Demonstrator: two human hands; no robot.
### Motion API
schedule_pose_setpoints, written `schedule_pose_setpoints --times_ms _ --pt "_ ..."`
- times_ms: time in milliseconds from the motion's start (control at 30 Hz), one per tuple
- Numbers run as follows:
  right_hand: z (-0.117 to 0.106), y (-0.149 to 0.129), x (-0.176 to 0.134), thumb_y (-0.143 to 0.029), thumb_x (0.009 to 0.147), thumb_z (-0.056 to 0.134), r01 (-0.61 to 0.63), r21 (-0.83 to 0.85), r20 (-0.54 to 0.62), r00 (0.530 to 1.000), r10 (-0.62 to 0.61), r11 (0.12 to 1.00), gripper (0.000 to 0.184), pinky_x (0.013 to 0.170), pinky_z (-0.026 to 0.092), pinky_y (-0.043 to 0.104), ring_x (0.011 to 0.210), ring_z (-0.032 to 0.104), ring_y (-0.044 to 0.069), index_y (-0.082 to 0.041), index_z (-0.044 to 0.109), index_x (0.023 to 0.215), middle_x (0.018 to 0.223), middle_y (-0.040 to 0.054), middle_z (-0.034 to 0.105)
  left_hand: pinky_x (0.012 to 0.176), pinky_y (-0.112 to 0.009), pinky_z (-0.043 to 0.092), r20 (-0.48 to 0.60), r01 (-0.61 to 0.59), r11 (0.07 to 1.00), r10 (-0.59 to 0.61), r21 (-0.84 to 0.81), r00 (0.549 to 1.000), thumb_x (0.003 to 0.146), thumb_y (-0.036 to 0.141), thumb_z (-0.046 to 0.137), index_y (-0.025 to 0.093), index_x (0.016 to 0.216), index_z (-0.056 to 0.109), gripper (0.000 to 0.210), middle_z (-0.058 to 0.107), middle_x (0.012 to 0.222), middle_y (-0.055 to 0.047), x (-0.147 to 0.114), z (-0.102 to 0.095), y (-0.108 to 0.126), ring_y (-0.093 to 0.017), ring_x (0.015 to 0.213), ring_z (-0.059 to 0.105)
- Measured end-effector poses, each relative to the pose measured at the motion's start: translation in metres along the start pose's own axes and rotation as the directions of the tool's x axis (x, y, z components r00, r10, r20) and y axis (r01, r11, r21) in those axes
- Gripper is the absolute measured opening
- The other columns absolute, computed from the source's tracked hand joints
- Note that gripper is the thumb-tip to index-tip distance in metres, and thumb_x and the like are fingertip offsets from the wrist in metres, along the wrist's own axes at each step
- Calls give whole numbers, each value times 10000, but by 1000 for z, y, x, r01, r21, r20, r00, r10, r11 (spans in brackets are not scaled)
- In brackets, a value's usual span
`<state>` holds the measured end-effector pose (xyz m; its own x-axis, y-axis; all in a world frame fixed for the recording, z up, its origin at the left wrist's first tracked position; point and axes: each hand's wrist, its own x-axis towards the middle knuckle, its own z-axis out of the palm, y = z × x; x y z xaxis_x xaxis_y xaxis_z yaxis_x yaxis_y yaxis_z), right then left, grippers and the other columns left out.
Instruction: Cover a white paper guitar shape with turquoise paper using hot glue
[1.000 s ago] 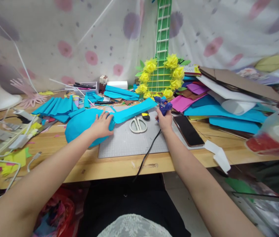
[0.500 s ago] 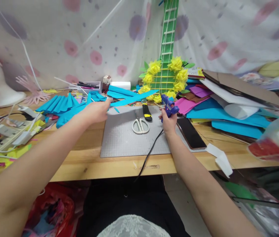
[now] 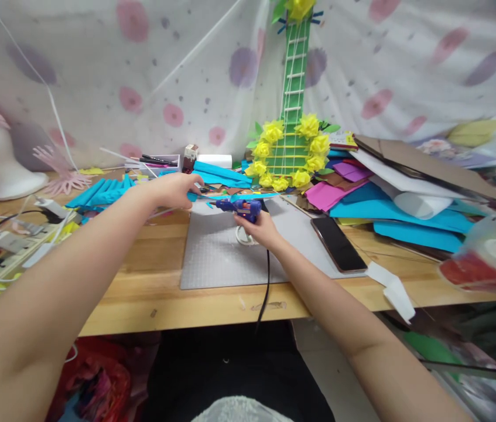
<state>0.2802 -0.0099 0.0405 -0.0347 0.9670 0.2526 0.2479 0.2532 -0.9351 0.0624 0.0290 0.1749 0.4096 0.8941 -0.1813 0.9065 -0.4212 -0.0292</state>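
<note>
My left hand (image 3: 176,191) is closed, its thumb and fingers pinching the near end of a blue paper strip (image 3: 250,196) that stretches right across the back of the grey cutting mat (image 3: 212,258). A dark blue hot glue gun (image 3: 241,207) is gripped in my right hand (image 3: 262,230), its nozzle pointing left toward the left fingertips. Its black cord (image 3: 267,287) hangs down over the table edge. White-handled scissors (image 3: 242,237) lie on the mat, partly covered by my right hand. Behind it the black and yellow cutter is almost wholly hidden.
A green paper guitar with yellow flowers (image 3: 276,130) leans at the back. On the right lie a phone (image 3: 338,244), stacked coloured paper (image 3: 418,233) and a plastic tub (image 3: 485,258). To the left are pleated blue paper (image 3: 101,192) and a power strip (image 3: 17,240) with cables.
My right hand has swung the glue gun left, from near the phone to above the scissors, and turned its nozzle left. The blue strip's far end has dropped lower.
</note>
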Motion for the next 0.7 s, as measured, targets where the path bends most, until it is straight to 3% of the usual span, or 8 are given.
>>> schedule_pose_setpoints --times_ms 67,233,400,700 --pt "9 0 3 -545 662 650 -8 -31 -8 1000 8 999 395 584 435 265 655 604 179 -165 677 765 659 39 649 846 -270 465 9 -20 1000 20 -8 1000 631 203 546 277 1345 404 731 621 1240 6 2 -2 0 -210 1057 592" --pt "26 0 5 -577 685 623 -99 -30 -5 995 99 995 425 531 409 247 537 557 145 -155 671 703 542 21 599 860 -256 452 6 -81 996 81 29 997 652 171 535 264 1355 381 726 566 1313 -12 3 1 1 -212 1123 563" --pt "33 3 2 -533 682 656 -143 8 -14 990 143 990 383 545 426 235 551 577 141 -163 693 775 528 2 596 822 -259 460 17 -42 999 41 13 999 669 182 536 263 1363 328 729 568 1312 -16 3 12 1 -206 1084 582" --pt "37 4 -1 -550 698 636 -180 0 -25 983 180 984 365 578 445 243 623 617 157 -187 665 716 614 20 648 733 -287 461 -64 56 996 -52 63 997 668 203 533 233 1348 287 723 621 1241 -37 -2 24 10 -249 1023 615"
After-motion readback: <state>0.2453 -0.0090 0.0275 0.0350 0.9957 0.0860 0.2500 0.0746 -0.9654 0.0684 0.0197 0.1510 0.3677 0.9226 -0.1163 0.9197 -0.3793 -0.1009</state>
